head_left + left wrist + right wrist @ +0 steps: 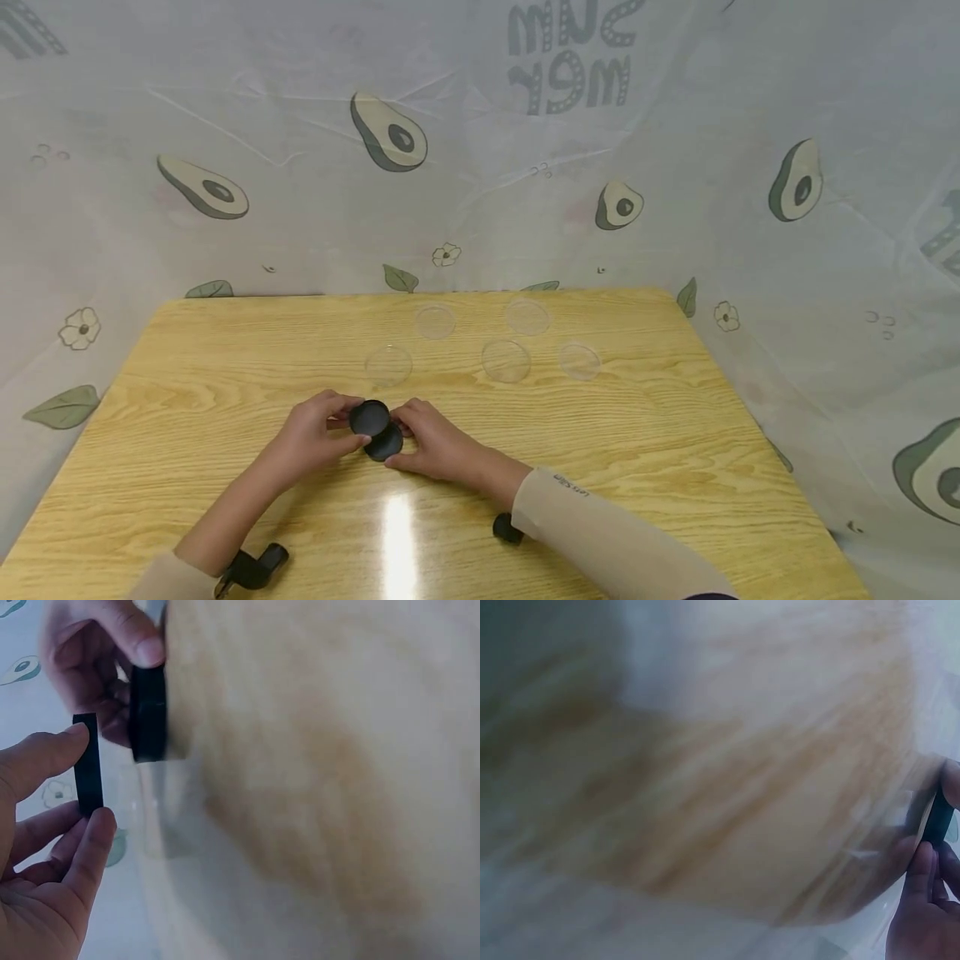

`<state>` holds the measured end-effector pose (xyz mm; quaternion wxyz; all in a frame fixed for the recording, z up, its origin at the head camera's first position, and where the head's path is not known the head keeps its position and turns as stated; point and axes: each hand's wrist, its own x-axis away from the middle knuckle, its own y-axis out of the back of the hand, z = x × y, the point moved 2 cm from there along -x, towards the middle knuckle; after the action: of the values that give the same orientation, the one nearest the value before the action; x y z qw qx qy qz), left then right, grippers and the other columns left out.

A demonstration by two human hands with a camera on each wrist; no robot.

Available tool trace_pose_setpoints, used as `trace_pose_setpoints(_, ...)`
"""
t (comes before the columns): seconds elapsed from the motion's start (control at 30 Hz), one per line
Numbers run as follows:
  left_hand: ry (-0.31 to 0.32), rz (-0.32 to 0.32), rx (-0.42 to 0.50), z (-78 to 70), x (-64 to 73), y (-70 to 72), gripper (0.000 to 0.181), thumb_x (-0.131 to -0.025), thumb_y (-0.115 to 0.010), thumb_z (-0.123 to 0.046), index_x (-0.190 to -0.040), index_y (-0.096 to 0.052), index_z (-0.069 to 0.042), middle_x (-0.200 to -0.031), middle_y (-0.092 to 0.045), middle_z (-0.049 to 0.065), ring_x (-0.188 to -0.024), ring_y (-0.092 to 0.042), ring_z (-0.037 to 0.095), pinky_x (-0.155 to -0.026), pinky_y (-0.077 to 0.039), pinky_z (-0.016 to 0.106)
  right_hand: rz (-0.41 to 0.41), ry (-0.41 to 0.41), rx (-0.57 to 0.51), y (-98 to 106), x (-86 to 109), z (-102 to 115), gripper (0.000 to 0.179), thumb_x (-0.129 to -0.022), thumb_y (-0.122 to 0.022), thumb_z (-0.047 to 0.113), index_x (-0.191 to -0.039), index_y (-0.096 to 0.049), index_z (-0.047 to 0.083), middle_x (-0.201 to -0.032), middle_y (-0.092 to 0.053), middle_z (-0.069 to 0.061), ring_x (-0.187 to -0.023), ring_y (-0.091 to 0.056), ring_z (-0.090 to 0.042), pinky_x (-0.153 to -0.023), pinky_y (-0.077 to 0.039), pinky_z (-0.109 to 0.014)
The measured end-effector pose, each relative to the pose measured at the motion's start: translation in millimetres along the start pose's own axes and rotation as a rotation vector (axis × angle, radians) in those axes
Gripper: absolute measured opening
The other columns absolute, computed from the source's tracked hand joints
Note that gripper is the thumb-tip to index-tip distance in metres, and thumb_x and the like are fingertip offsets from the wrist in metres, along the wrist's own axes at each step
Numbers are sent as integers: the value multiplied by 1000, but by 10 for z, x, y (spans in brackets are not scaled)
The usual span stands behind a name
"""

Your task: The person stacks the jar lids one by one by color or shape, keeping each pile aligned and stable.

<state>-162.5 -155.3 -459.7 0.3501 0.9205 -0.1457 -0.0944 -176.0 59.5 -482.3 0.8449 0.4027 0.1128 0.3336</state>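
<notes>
My left hand (318, 433) pinches a shallow black round lid (369, 418) by its edges, thumb on the near side. A second black round lid (385, 443), partly covered by the first in the head view, is gripped between the thumb and fingers of my right hand (438, 442). Seen edge-on in the left wrist view, the left hand's lid (88, 765) is thinner and stands apart from the right hand's thicker lid (148, 712), which is close over the table. The right wrist view catches only a dark edge of a lid (938, 817) between fingers.
Several clear round discs lie farther back on the wooden table (637, 433), among them one clear disc (388, 365) just beyond my hands and another clear disc (579, 362) to the right. A patterned white cloth (480, 192) hangs behind the table.
</notes>
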Motion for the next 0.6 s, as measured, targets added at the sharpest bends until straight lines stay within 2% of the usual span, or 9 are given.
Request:
trace_pose_setpoints(0.33, -28, 30, 10, 15, 74, -104, 48, -85, -87, -11, -125, -69, 8, -108, -68, 13, -101, -71, 27, -87, -63, 35, -4, -20, 0, -11, -16, -32, 61, -96, -79, 32, -147, -56, 8, -134, -58, -6, -117, -53, -11, -102, -50, -22)
trace_pose_setpoints(0.6, -50, 50, 22, 54, 87, -184, 48, -85, -87, -11, -125, -68, 8, -107, -67, 13, -100, -72, 27, -86, -63, 33, -9, -23, -8, -22, -16, -11, 58, -95, -79, 31, -144, -57, 8, -135, -58, -6, -120, -54, -12, -103, -49, -22)
